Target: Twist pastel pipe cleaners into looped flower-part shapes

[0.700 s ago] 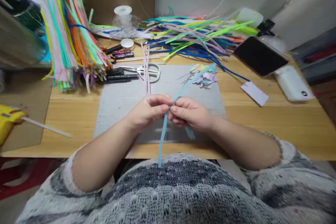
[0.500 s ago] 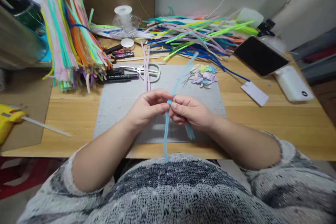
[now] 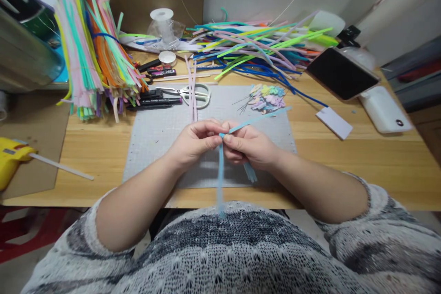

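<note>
The left hand (image 3: pixel 195 142) and the right hand (image 3: pixel 254 144) meet over the grey cutting mat (image 3: pixel 155 138), thumbs and forefingers pinching a light-blue pipe cleaner (image 3: pixel 221 163) right where its strands join. The right hand's other fingers curl around a bunch of blue stems (image 3: pixel 250 172), ends poking out towards five o'clock; let that curl slacken and I reckon they could slide loose. One strand points to two o'clock, close by the wire-stalked pastel pieces (image 3: pixel 267 98), so a careless swing might drag those about. Another hangs at six o'clock, blurred, in front of the lacy knit sweater (image 3: pixel 220 262). Whether it touches I can't tell, but its fuzzy tip could snag. Too light a pinch might let the join slip.
</note>
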